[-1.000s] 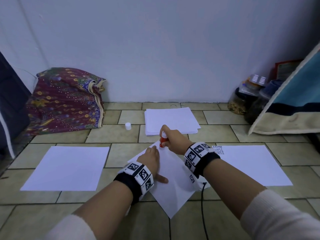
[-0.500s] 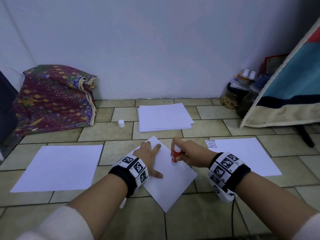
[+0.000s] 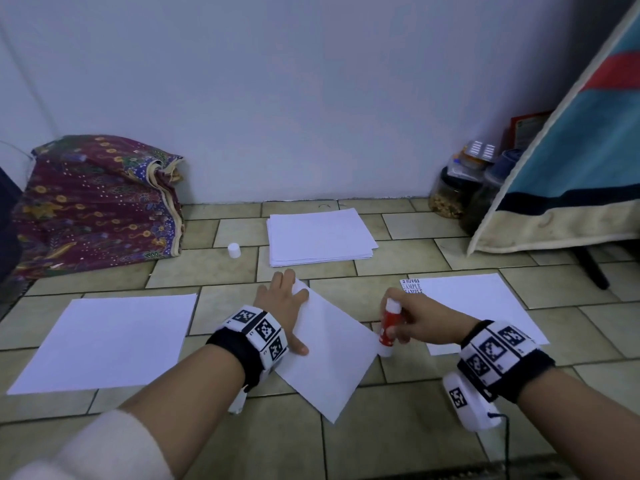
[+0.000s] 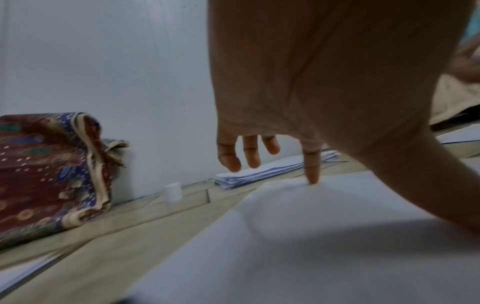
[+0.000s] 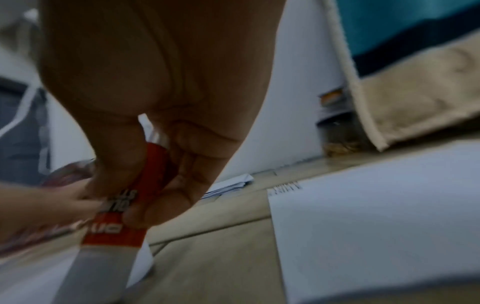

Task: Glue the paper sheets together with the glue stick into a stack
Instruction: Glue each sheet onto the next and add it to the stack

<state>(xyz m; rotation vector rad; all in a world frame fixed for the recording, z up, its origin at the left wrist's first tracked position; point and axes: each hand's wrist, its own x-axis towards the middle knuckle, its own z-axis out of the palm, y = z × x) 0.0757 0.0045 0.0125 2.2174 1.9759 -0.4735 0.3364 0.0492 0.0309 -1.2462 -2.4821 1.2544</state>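
On the tiled floor [image 3: 408, 379], the left hand [image 3: 282, 301] lies flat with straight, spread fingers on the far corner of a tilted paper sheet [image 3: 329, 362], its forefinger pressing the paper in the left wrist view; this most likely pins the sheet so that it cannot slide under the glue. The right hand [image 3: 420, 320] has its fingers and thumb curled round the red glue stick [image 3: 389, 325], which stands nearly upright with its white end down at the sheet's right corner, just at the edge; whether the tip meets paper or tile I cannot tell. That grip, close round the barrel, suits a firm downward stroke along the margin. A thicker pile of sheets [image 3: 320, 239] waits by the far wall, probably the supply or the growing stack, with a small white cap [image 3: 234, 250] to its left, set apart so the stick stays open. Single sheets lie at the left [image 3: 104, 341] and right [image 3: 485, 299], the right one printed at its corner.
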